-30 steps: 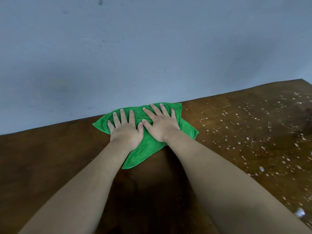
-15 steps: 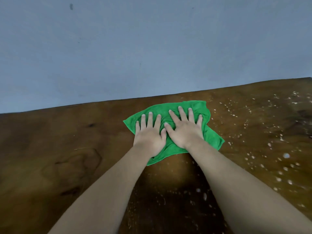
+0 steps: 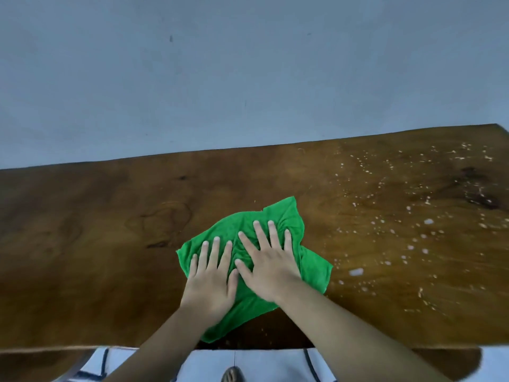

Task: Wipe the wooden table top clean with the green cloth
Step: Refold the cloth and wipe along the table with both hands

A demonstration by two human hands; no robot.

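The green cloth (image 3: 283,219) lies rumpled on the brown wooden table top (image 3: 96,244), near the middle of its front half. My left hand (image 3: 210,282) presses flat on the cloth's left part, fingers spread. My right hand (image 3: 268,266) presses flat on its right part, thumb touching the left hand. Neither hand grips the cloth; both palms rest on top of it. White specks and droplets (image 3: 413,232) cover the right side of the table. The table's left side shows bare wood grain.
A plain grey-blue wall (image 3: 248,78) rises behind the table's far edge. The table's near edge (image 3: 55,347) runs along the bottom, with pale tiled floor (image 3: 248,362) and a foot (image 3: 232,374) below it.
Both hands have slid the cloth from the far edge by the wall toward me, to the near half of the table. The view has tipped down, showing the near edge and floor.
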